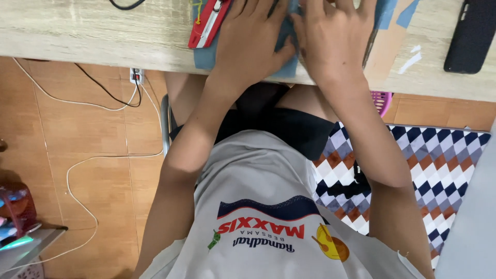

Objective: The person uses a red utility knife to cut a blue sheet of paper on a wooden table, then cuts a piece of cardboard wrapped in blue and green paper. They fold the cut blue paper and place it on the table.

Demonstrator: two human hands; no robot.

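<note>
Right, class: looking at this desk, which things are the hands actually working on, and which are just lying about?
In use:
- left hand and right hand, both flat on the blue paper sheet

Lying about:
- red utility knife
- black phone
- paper scraps
- cables on the floor
- checked cloth

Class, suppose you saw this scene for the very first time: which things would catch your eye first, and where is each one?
First come the left hand and right hand, pressed flat side by side on a blue-grey sheet at the near edge of the pale wooden desk. A red and white utility knife lies just left of the left hand. Lower right, a diamond-patterned mat in navy, white and orange covers the floor.
</note>
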